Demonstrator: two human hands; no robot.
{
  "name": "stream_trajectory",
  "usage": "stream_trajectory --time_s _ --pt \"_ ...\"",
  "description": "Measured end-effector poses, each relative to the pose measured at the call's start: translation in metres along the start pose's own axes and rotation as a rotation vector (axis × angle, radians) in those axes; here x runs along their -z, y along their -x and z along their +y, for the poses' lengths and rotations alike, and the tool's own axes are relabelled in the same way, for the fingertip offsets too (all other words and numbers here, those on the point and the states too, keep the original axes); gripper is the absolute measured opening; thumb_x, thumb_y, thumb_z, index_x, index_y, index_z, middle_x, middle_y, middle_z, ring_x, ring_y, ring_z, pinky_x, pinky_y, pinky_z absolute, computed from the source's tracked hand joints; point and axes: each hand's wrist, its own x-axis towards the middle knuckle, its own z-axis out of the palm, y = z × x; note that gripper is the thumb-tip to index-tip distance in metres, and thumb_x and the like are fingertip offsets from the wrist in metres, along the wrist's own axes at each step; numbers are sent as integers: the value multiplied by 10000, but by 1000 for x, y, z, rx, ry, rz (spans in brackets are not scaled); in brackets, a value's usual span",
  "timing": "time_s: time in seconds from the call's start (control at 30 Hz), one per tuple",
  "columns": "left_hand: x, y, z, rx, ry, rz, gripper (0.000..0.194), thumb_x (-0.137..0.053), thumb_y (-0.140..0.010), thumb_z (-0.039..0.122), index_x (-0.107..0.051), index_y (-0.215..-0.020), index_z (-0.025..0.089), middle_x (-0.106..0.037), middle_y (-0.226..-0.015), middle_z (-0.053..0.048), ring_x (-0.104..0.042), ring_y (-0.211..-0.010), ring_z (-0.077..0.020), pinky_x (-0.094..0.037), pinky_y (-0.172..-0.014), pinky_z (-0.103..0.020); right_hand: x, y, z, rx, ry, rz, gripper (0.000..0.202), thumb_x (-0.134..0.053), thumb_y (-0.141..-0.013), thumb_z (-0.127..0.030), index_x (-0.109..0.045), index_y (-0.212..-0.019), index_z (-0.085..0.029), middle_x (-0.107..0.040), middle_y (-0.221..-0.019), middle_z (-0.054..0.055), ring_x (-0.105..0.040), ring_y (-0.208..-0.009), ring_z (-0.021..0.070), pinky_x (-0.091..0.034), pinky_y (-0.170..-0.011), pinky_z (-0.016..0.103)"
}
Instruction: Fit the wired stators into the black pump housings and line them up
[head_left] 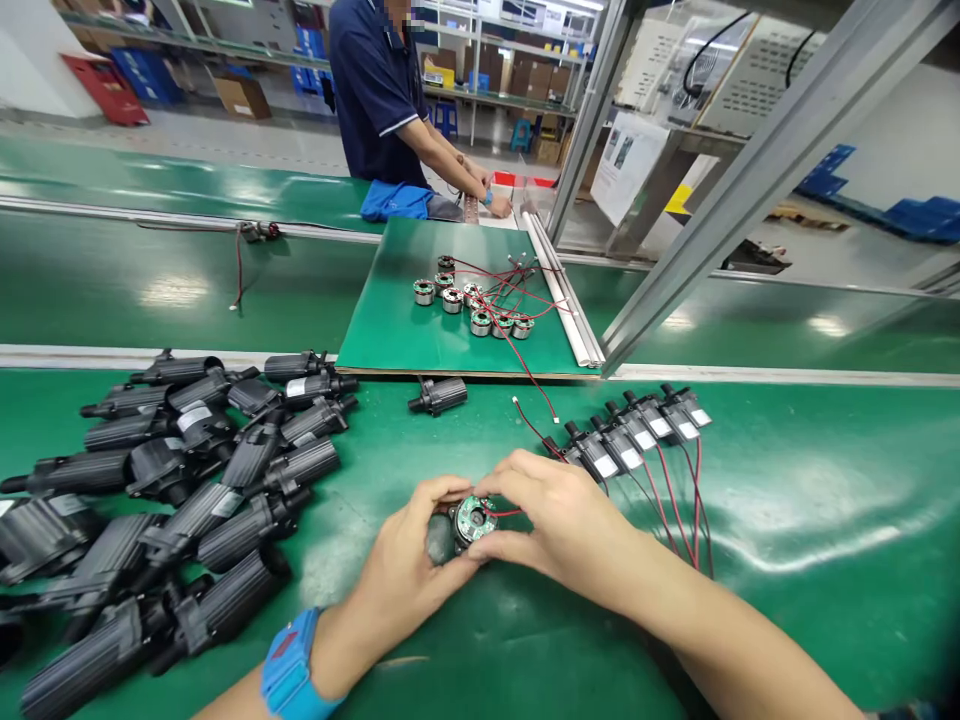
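Between both hands, at the front middle of the bench, is a round motor stator [475, 519] with a green circuit board face and red wires. A dark rim shows around its left side, seemingly a black pump housing, mostly hidden by fingers. My left hand [405, 555], with a blue wristband [291, 662], curls around the left of this piece, thumb below. From the right, my right hand [551, 510] pinches the stator's edge between thumb and fingers. Its wires pass under my right hand.
Many black pump housings [225, 470] are heaped on the left; one lone housing [439, 396] lies ahead. Labelled pumps with wires [637, 430] line up at right. Several wired stators [452, 300] sit on a raised green board [390, 335]. A metal post [750, 170] slants at right; a co-worker [382, 100] stands opposite.
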Motion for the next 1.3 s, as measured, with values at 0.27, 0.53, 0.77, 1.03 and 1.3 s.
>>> stream_trajectory --time_s 0.27,0.53,0.77,1.03,1.3 --pt "3 4 -9 -138 -81 79 415 -687 -901 362 -448 -1226 270 -714 -1099 -67 -736 -986 -206 -610 -805 -292 2 -2 0 -4 -27 -22 508 -757 -803 -536 -633 -1177 -216 -680 -1060 41 -659 -932 176 -533 -790 280" --pt "10 -1 -2 -277 -260 -80 256 -560 -961 188 -585 -1201 275 -621 -1306 -87 -679 -1118 -188 -592 -886 -270 -1 -2 -3 11 156 -104 310 -629 -930 -503 -693 -1093 -247 -624 -938 12 -600 -772 135 -458 -658 263" --pt "16 5 -1 -361 -354 -31 287 -567 -932 127 -641 -1189 231 -580 -1358 -127 -658 -1162 -206 -576 -943 -264 -7 1 -8 129 317 -26 316 -549 -979 -518 -662 -1113 -254 -590 -803 -10 -545 -677 130 -325 -552 293" --pt "10 1 -2 -228 -304 -81 313 -527 -961 157 -560 -1253 267 -613 -1349 -108 -658 -1188 -207 -581 -969 -311 -4 1 -11 118 504 34 326 -565 -968 -525 -677 -1098 -248 -600 -735 -11 -561 -644 148 -345 -558 326" --pt "5 2 -11 23 2 -19 427 -646 -937 298 -345 -1239 263 -656 -1325 -137 -664 -1202 -230 -569 -962 -378 49 48 -39 -66 909 181 361 -436 -1017 -393 -627 -750 -242 -475 -558 20 -429 -455 186 -203 -469 396"
